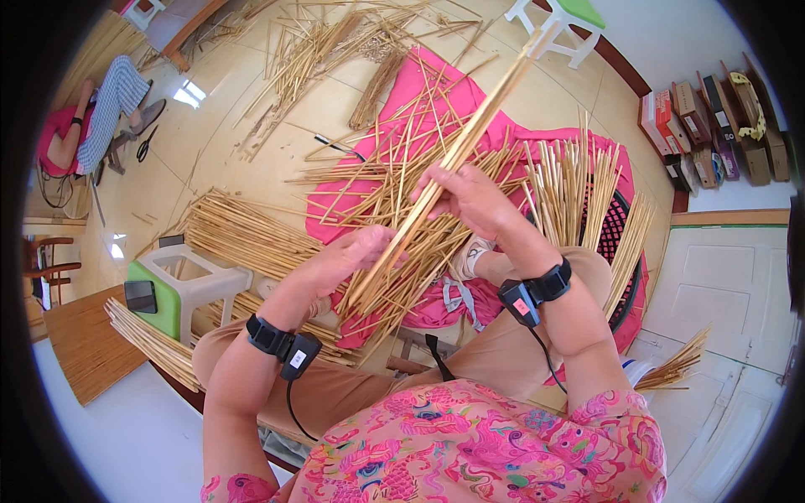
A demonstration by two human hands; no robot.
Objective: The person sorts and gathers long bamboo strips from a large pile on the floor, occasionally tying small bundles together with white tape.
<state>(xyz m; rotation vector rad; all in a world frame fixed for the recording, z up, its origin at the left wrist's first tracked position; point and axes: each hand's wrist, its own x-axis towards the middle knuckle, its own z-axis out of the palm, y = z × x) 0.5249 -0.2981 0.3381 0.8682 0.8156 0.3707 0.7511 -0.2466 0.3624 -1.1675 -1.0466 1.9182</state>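
A long, thin bundle of straw-coloured plant stalks (473, 129) slants across my view, its far end blurred. My right hand (471, 195) grips it around the middle, thumb and fingers wrapped about the stalks. Lower down, my left hand (365, 248) is at the same bundle, its fingertips showing on the far side. Beneath both hands lies a loose, criss-crossed heap of stalks (402, 182) on a pink cloth (434, 75). Close to my right forearm, more stalks (560, 188) stand upright in a black lattice basket (619, 214).
Left of me, a plastic stool (154, 283) carries a phone (140, 297), beside sorted stalks (251, 229). Scissors (147, 144) lie on the tiled floor near another seated person (104, 126). Ahead are scattered stalks (302, 69) and a green-topped stool (560, 25); boxes (692, 119) stand at right.
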